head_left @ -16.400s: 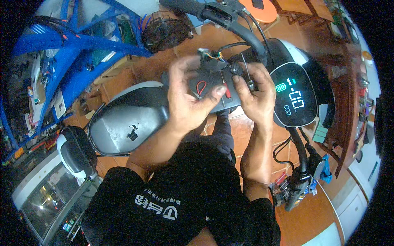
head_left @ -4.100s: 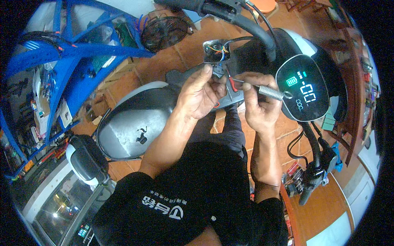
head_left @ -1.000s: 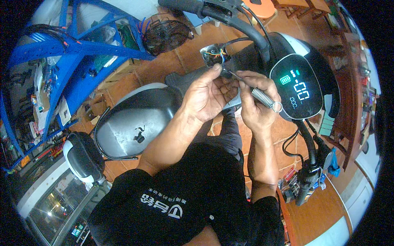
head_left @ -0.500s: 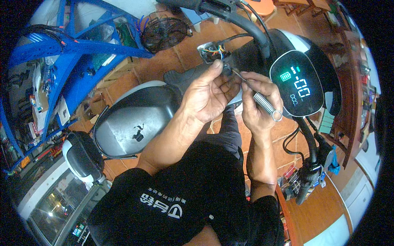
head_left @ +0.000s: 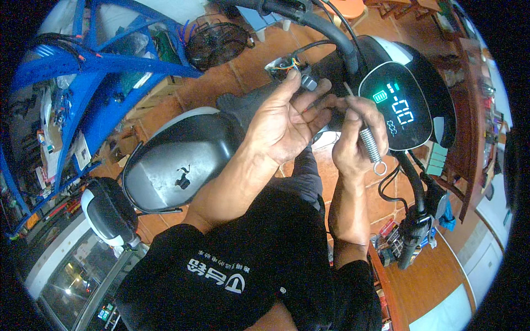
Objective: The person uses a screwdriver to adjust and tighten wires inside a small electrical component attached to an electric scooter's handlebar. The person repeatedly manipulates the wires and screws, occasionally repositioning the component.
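My left hand (head_left: 284,121) is turned palm up in front of me. Its thumb and fingers pinch a small dark grey piece (head_left: 309,83), which looks like a switch button. Close beside it on the right, my right hand (head_left: 358,129) is closed around a slim metal tool with a coil-spring handle (head_left: 369,144) that ends in a ring. The tool's thin tip (head_left: 348,89) points up and away, apart from the grey piece. Just beyond my left thumb sits an opened switch housing (head_left: 280,67) with coloured wires.
An electric scooter surrounds my hands: lit display (head_left: 396,107) at right, handlebar (head_left: 331,33) above, black seat (head_left: 182,165) at left. A blue rack (head_left: 105,69) and a black fan (head_left: 218,44) stand at the far left. A wooden table (head_left: 425,281) is at lower right.
My right hand has drawn back to the right, taking the tool's tip away from the grey piece. The grey piece now shows more plainly in my left fingers.
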The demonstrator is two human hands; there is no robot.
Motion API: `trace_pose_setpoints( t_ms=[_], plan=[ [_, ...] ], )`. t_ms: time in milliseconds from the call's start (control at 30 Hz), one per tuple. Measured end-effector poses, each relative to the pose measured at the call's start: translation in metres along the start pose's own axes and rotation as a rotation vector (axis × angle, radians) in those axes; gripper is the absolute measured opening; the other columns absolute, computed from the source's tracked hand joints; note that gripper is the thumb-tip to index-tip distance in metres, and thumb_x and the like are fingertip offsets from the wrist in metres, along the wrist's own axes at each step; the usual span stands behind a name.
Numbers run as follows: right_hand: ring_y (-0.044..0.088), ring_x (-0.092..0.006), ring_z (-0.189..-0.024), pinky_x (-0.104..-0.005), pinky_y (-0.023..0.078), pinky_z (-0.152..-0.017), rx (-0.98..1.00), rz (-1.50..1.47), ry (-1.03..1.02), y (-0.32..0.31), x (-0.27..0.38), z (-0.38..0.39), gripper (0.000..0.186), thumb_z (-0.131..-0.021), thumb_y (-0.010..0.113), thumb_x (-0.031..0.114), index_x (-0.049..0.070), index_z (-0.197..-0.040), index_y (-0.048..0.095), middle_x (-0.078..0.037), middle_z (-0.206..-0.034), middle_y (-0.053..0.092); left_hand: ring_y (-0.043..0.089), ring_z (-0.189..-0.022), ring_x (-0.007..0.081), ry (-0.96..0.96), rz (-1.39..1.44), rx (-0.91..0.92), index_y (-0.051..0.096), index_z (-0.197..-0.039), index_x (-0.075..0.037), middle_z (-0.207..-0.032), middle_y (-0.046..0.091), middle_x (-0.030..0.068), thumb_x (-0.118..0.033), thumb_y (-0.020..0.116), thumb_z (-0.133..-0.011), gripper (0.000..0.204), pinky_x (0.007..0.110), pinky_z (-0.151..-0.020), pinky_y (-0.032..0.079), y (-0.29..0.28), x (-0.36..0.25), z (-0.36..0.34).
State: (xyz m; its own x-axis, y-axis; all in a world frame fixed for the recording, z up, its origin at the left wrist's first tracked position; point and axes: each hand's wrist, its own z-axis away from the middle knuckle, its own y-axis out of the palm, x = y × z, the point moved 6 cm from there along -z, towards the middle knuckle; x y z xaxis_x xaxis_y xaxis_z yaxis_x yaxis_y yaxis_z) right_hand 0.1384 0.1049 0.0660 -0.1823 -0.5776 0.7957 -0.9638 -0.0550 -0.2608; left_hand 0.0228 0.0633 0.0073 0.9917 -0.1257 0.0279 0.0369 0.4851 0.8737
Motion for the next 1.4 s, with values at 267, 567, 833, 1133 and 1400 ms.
trace_pose_setpoints(
  t_ms=[267,567,833,1133,1400],
  plan=[
    [0.064,-0.0298,-0.088,-0.0389,0.051,-0.078,0.246,0.259,-0.052,0.024,0.012,-0.022,0.036,-0.064,0.081,0.013,0.006,-0.096,0.068,-0.012,-0.092,0.067,0.066,-0.092,0.0267,0.003,-0.127,0.060,0.060,-0.113,-0.011,-0.099,0.068,0.0103,-0.038,0.053,-0.097,0.032,0.045,-0.081,0.055,-0.010,-0.003,-0.007],
    [0.065,-0.0290,-0.094,-0.0368,0.050,-0.085,0.190,-0.007,0.111,0.023,-0.001,-0.009,0.029,-0.085,0.060,0.004,0.000,-0.113,0.062,-0.016,-0.105,0.066,0.064,-0.095,0.0214,0.037,-0.065,0.086,0.060,-0.115,-0.010,-0.101,0.067,0.0084,-0.036,0.053,-0.097,0.033,0.041,-0.093,0.049,-0.011,-0.011,-0.002],
    [0.064,-0.0241,-0.096,-0.0351,0.050,-0.085,0.241,-0.275,0.209,0.020,-0.006,-0.006,0.021,-0.086,0.063,0.004,-0.003,-0.105,0.063,-0.017,-0.104,0.066,0.062,-0.097,0.0220,0.025,-0.094,0.123,0.059,-0.116,-0.007,-0.102,0.067,0.0107,-0.036,0.053,-0.097,0.036,0.040,-0.091,0.049,-0.016,-0.014,0.002],
    [0.069,-0.0226,-0.083,-0.0327,0.055,-0.073,0.261,-0.281,0.213,0.018,-0.002,-0.010,0.010,-0.080,0.069,0.000,-0.002,-0.089,0.067,-0.015,-0.091,0.070,0.063,-0.095,0.0264,0.087,-0.152,0.081,0.061,-0.108,-0.003,-0.100,0.066,0.0151,-0.032,0.062,-0.092,0.033,0.041,-0.088,0.051,-0.013,-0.016,0.004],
    [0.071,-0.0275,-0.085,-0.0331,0.056,-0.073,0.430,-0.123,-0.030,0.018,0.007,-0.021,0.017,-0.075,0.068,-0.003,0.000,-0.091,0.069,-0.017,-0.094,0.071,0.064,-0.094,0.0259,0.031,-0.171,0.068,0.061,-0.107,-0.004,-0.100,0.067,0.0142,-0.028,0.061,-0.093,0.028,0.041,-0.087,0.052,-0.016,-0.021,0.004]
  ],
)
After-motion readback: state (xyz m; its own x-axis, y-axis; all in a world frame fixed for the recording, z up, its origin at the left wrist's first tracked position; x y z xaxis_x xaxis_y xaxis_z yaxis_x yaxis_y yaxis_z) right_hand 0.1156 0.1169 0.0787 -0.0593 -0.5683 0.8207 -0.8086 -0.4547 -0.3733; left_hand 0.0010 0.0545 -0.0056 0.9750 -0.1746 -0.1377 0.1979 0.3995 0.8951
